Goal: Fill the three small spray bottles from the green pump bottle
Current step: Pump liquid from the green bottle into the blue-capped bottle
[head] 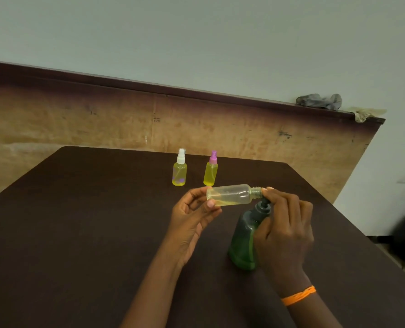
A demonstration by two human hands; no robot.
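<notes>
My left hand [194, 214] holds a clear small spray bottle [232, 194] on its side, cap off, its threaded neck pointing right at the pump spout. A little yellow liquid lies along its lower side. My right hand [284, 228] is wrapped over the dark pump head of the green pump bottle [243, 242], which stands on the table. Two more small spray bottles stand upright at the back, both full of yellow liquid: one with a white sprayer [179, 170], one with a purple sprayer [211, 171].
The dark brown table [78, 233] ends close behind the two bottles, before a worn brown board. Grey cloth [320, 101] lies on the ledge at top right. A dark object and a cable sit beyond the table's right edge.
</notes>
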